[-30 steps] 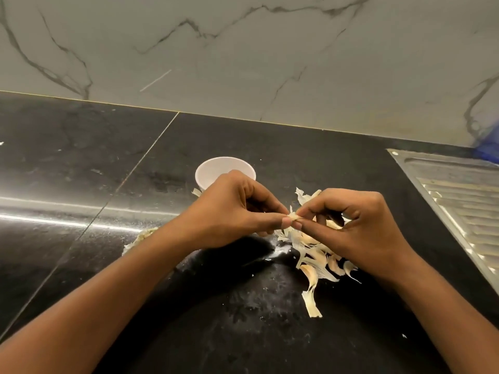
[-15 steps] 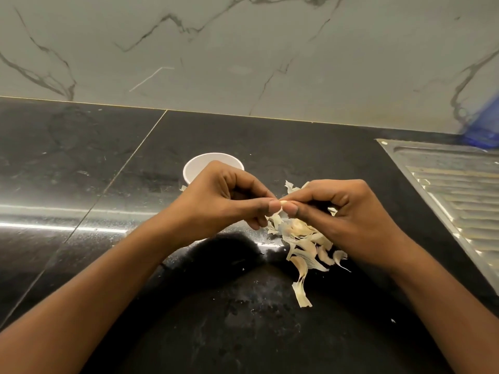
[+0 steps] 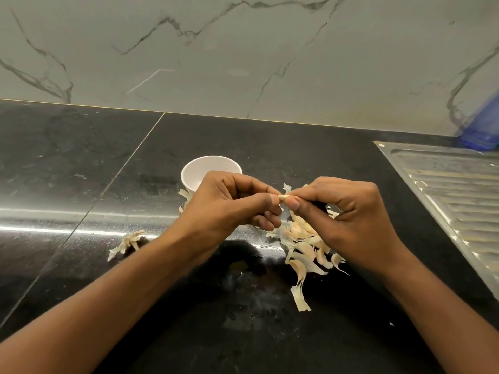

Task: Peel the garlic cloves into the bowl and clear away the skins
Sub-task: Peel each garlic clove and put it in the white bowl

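Head camera: worn by the person, above the black counter (image 3: 81,163).
Facing: forward and down, toward the marble wall (image 3: 243,49).
Nearness: close; left hand (image 3: 229,203) and right hand (image 3: 348,211) mid-frame.

This is a kitchen: a polished black stone desk (image 3: 81,163) meets a grey-veined marble wall (image 3: 243,49), with a ribbed stainless-steel drainboard (image 3: 453,184) at the right. Pale papery garlic skins (image 3: 303,251) litter the desk.

On the person's side of the small round white bowl (image 3: 210,161), the left hand (image 3: 229,206) and right hand (image 3: 348,217) meet, both pinching a small pale garlic clove (image 3: 283,197) at their fingertips. Papery cream garlic skins (image 3: 302,248) lie heaped on the black stone counter (image 3: 243,333) right of the bowl. A ribbed steel drainboard (image 3: 453,190) sits farther right.
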Available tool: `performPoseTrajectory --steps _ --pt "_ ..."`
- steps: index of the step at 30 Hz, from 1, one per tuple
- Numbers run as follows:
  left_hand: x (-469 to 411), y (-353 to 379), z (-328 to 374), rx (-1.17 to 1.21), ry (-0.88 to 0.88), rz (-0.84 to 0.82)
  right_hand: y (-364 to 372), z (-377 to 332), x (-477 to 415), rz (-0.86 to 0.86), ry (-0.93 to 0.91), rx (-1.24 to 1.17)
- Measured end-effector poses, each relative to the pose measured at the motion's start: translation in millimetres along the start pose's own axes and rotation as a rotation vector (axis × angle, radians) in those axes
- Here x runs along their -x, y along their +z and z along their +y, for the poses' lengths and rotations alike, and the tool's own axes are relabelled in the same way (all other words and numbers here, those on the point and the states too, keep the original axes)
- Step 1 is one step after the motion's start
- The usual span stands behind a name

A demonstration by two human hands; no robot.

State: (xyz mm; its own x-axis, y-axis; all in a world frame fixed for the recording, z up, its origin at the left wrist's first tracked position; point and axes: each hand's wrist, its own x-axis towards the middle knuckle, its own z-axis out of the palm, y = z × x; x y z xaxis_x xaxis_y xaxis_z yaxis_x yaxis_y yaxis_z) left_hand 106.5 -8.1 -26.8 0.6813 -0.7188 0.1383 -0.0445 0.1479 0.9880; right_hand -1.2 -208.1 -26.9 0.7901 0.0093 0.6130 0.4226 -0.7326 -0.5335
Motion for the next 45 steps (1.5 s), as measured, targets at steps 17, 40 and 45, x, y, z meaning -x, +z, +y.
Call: performPoseTrajectory --steps 17,40,45 --pt "7.3 20.9 3.5 0.350 -0.212 0.142 11.2 -8.5 2.2 0.116 -0.076 0.003" --pt "2.9 14.3 12.6 0.225 -0.249 0.128 5.2 -7.6 -2.8 0.056 0.314 -0.466" --pt "3.0 14.0 14.6 0.233 -0.243 0.116 1.2 -7.4 -6.6 0.135 0.368 -0.555"
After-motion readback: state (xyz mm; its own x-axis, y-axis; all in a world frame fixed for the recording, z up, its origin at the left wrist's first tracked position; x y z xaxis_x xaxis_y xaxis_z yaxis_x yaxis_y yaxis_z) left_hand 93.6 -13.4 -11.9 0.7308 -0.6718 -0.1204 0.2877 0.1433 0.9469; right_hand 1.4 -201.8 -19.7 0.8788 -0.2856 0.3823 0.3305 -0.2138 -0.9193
